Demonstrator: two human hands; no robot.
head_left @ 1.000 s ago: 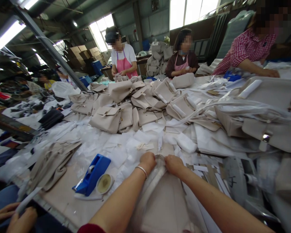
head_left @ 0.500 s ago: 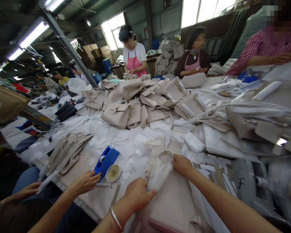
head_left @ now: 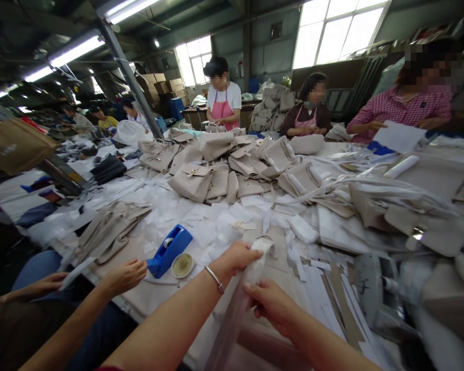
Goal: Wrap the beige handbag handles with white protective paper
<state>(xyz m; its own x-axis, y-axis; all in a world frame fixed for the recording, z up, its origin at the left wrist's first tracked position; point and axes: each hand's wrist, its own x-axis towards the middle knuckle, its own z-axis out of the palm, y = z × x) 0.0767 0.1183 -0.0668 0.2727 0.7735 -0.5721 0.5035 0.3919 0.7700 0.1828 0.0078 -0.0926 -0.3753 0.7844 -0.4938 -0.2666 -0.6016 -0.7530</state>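
Note:
My left hand (head_left: pixel 235 259), with a silver bangle on its wrist, pinches the upper end of a clear plastic wrap (head_left: pixel 251 273) that covers a strip of a beige bag (head_left: pixel 270 242) lying in front of me. A little lower, my right hand (head_left: pixel 272 304) grips the same wrap. Both hands are closed on it, and the wrap runs down between my forearms toward the bottom edge. A blue tape dispenser (head_left: pixel 169 250) sits on the table just left of my left hand.
A co-worker's hands (head_left: pixel 121 275) rest at the table edge on my left. A heap of beige handbags (head_left: pixel 232 165) fills the table middle, with white paper scraps around. Three people work at the far side. A grey fan (head_left: pixel 371 288) lies at right.
My left hand has risen from the lower part of the wrap to its top end. My right hand has dropped from the top to lower down. The camera has tilted up.

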